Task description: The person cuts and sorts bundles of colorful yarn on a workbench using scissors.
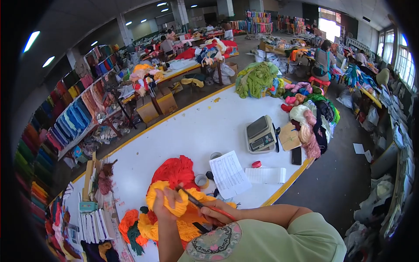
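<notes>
**Yellow yarn in one hand, slim tool in the other**

Head view: the left hand (167, 201) has its grip closed round a yellow yarn hank (162, 191), a soft, looped bundle of fuzzy strands held up just above the table (192, 126). The right hand (213, 213) pinches a red-handled tool (205, 206), thin and straight, whose dark tip lies against the hank; whether it is scissors or a pen I cannot tell.

Under both hands lies a loose orange-yellow yarn heap (188, 227), and just behind it a ruffled red yarn pile (175, 170). The table is flat, smooth and white with a yellow edge.

Right of the red pile lies a printed paper sheet (229, 174), rectangular and slightly tilted, with a round tape roll (201, 180) touching its left edge. Farther back stands a boxy grey scale (260, 133) with a shiny flat pan, and a black phone (296, 155) lies near the table's edge.

A shaggy green yarn mound (255, 78) fills the far end. Shelves (74, 118) of folded blue, pink and orange cloth line the left wall.
</notes>
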A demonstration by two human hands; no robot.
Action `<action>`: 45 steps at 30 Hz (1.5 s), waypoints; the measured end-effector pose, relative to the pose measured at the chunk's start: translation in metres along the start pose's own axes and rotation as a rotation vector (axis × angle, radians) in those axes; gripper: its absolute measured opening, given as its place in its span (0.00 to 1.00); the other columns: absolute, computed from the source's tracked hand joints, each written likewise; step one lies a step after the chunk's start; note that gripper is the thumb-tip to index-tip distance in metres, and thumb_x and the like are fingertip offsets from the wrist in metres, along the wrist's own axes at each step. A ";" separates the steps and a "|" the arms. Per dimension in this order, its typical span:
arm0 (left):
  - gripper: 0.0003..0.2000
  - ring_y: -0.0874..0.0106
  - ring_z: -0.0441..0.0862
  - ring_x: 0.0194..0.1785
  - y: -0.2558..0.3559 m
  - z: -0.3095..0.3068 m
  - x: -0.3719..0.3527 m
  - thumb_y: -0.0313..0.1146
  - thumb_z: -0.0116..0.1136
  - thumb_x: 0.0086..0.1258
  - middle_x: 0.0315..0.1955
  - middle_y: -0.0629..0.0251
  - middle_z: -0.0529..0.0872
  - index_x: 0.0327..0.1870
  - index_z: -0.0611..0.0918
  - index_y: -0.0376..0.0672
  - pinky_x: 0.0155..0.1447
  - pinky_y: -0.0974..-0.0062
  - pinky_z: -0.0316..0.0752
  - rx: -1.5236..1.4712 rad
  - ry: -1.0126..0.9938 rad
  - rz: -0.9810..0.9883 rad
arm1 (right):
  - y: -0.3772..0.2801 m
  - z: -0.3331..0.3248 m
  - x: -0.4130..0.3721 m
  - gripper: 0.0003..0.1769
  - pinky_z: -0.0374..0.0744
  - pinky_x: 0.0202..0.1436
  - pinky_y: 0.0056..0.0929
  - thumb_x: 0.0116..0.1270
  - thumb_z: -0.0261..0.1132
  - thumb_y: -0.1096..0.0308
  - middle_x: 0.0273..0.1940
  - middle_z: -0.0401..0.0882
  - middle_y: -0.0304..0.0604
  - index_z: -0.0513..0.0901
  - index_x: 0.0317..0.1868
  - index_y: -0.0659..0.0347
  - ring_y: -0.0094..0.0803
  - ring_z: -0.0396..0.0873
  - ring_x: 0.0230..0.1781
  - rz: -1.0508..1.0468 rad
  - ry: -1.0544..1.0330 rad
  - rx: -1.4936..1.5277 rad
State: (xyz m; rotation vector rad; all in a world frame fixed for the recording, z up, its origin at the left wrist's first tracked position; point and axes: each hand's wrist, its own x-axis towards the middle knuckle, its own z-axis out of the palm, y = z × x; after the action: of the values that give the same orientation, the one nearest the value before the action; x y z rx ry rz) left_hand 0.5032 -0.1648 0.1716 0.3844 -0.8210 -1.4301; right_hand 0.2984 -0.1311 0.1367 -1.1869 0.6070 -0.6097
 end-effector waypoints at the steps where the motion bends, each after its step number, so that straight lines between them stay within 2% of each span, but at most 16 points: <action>1: 0.21 0.70 0.74 0.23 -0.008 0.000 -0.004 0.49 0.37 0.82 0.10 0.71 0.69 0.30 0.74 0.46 0.73 0.55 0.63 0.055 -0.049 -0.021 | -0.010 0.000 -0.001 0.22 0.69 0.27 0.24 0.76 0.56 0.46 0.25 0.72 0.34 0.79 0.45 0.59 0.19 0.71 0.25 -0.030 0.049 -0.061; 4: 0.21 0.69 0.75 0.22 -0.025 -0.005 -0.019 0.51 0.42 0.79 0.10 0.69 0.71 0.29 0.74 0.45 0.52 0.68 0.76 0.225 -0.108 -0.117 | 0.009 -0.018 0.022 0.20 0.71 0.29 0.24 0.76 0.57 0.52 0.27 0.75 0.34 0.80 0.47 0.62 0.22 0.71 0.26 -0.396 0.143 -0.423; 6: 0.22 0.71 0.73 0.22 -0.024 -0.007 -0.011 0.51 0.42 0.79 0.10 0.70 0.70 0.27 0.72 0.45 0.40 0.73 0.73 0.118 -0.167 -0.091 | -0.004 -0.017 0.014 0.21 0.70 0.25 0.23 0.75 0.58 0.52 0.23 0.74 0.34 0.80 0.43 0.65 0.20 0.70 0.22 -0.162 0.076 -0.182; 7: 0.26 0.70 0.73 0.24 -0.023 -0.010 -0.005 0.51 0.38 0.81 0.12 0.70 0.70 0.20 0.70 0.47 0.46 0.72 0.74 0.075 -0.159 -0.062 | -0.014 -0.011 0.009 0.21 0.70 0.24 0.22 0.76 0.58 0.50 0.22 0.73 0.34 0.80 0.42 0.63 0.19 0.71 0.21 -0.116 0.072 -0.124; 9: 0.22 0.72 0.68 0.22 -0.015 0.002 0.002 0.49 0.34 0.82 0.11 0.72 0.65 0.27 0.70 0.47 0.68 0.59 0.65 0.009 -0.116 0.007 | -0.005 -0.007 0.008 0.23 0.67 0.19 0.20 0.76 0.56 0.47 0.19 0.71 0.34 0.79 0.41 0.62 0.19 0.69 0.16 -0.116 0.078 -0.080; 12: 0.21 0.74 0.66 0.20 -0.016 -0.006 0.005 0.48 0.33 0.83 0.12 0.73 0.64 0.31 0.73 0.47 0.70 0.52 0.65 -0.075 -0.032 0.050 | -0.003 -0.009 0.009 0.26 0.65 0.18 0.19 0.77 0.54 0.45 0.17 0.71 0.35 0.78 0.41 0.63 0.20 0.68 0.15 -0.089 0.080 -0.083; 18: 0.21 0.73 0.72 0.27 -0.020 -0.017 0.003 0.51 0.37 0.82 0.16 0.71 0.69 0.30 0.73 0.48 0.68 0.57 0.67 -0.090 -0.118 0.048 | -0.009 -0.017 0.010 0.25 0.66 0.20 0.16 0.77 0.54 0.46 0.16 0.71 0.32 0.79 0.41 0.63 0.17 0.68 0.14 -0.183 0.114 -0.070; 21: 0.23 0.70 0.79 0.40 -0.027 -0.032 0.004 0.53 0.41 0.81 0.27 0.66 0.79 0.33 0.78 0.45 0.67 0.58 0.68 0.422 -0.231 0.165 | -0.022 -0.022 0.010 0.26 0.67 0.22 0.17 0.76 0.54 0.45 0.20 0.73 0.33 0.78 0.45 0.64 0.18 0.69 0.17 -0.301 0.132 -0.018; 23: 0.16 0.66 0.76 0.56 -0.018 -0.028 0.007 0.45 0.49 0.76 0.46 0.63 0.82 0.47 0.82 0.43 0.71 0.60 0.65 1.185 -0.338 0.272 | -0.019 -0.027 0.014 0.27 0.68 0.23 0.20 0.73 0.60 0.44 0.21 0.73 0.33 0.78 0.46 0.64 0.19 0.68 0.17 -0.477 0.078 0.011; 24: 0.16 0.64 0.74 0.64 -0.013 -0.025 0.010 0.41 0.53 0.74 0.56 0.62 0.83 0.54 0.83 0.42 0.73 0.61 0.63 1.569 -0.377 0.306 | -0.028 -0.031 0.009 0.30 0.68 0.23 0.19 0.72 0.59 0.40 0.20 0.72 0.33 0.79 0.46 0.65 0.20 0.68 0.17 -0.347 0.029 -0.081; 26: 0.19 0.64 0.71 0.69 -0.025 -0.030 0.016 0.41 0.54 0.71 0.61 0.63 0.80 0.57 0.81 0.43 0.76 0.60 0.57 1.731 -0.467 0.380 | -0.057 -0.036 -0.012 0.36 0.68 0.23 0.19 0.69 0.58 0.34 0.19 0.71 0.34 0.79 0.44 0.66 0.21 0.69 0.17 -0.089 -0.059 -0.260; 30: 0.27 0.73 0.60 0.77 -0.033 -0.024 0.019 0.45 0.53 0.71 0.71 0.70 0.71 0.69 0.71 0.46 0.81 0.63 0.46 1.988 -0.609 0.355 | -0.074 -0.028 -0.020 0.29 0.72 0.24 0.20 0.68 0.63 0.38 0.19 0.75 0.34 0.82 0.38 0.61 0.19 0.74 0.19 0.124 -0.010 -0.504; 34: 0.27 0.72 0.61 0.76 -0.038 -0.028 0.017 0.45 0.53 0.71 0.70 0.67 0.71 0.70 0.71 0.46 0.82 0.61 0.45 1.889 -0.628 0.405 | -0.075 -0.029 -0.023 0.30 0.72 0.25 0.22 0.69 0.61 0.37 0.18 0.75 0.34 0.80 0.32 0.60 0.21 0.75 0.19 0.246 -0.008 -0.576; 40: 0.27 0.73 0.62 0.76 -0.037 -0.031 0.018 0.44 0.52 0.71 0.70 0.66 0.70 0.70 0.70 0.47 0.81 0.57 0.45 1.880 -0.645 0.379 | -0.078 -0.032 -0.030 0.27 0.69 0.21 0.20 0.71 0.62 0.42 0.18 0.73 0.33 0.83 0.39 0.62 0.18 0.72 0.18 0.246 -0.012 -0.609; 43: 0.18 0.78 0.56 0.78 -0.045 -0.033 0.019 0.50 0.45 0.74 0.74 0.73 0.67 0.58 0.78 0.54 0.82 0.54 0.34 1.897 -0.717 0.363 | -0.077 -0.032 -0.026 0.26 0.68 0.21 0.20 0.69 0.64 0.43 0.19 0.73 0.33 0.82 0.39 0.62 0.18 0.72 0.18 0.242 -0.005 -0.593; 45: 0.19 0.78 0.57 0.78 -0.048 -0.027 0.018 0.49 0.46 0.74 0.73 0.72 0.68 0.59 0.77 0.54 0.82 0.53 0.37 1.905 -0.721 0.406 | -0.075 -0.032 -0.021 0.24 0.68 0.21 0.19 0.68 0.67 0.45 0.18 0.73 0.32 0.82 0.38 0.63 0.18 0.72 0.18 0.240 0.001 -0.591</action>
State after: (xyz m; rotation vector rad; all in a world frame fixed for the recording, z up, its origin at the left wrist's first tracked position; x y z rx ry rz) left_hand 0.4869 -0.1948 0.1248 1.0043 -2.5470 0.0745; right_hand 0.2523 -0.1566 0.2026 -1.6302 0.9537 -0.2249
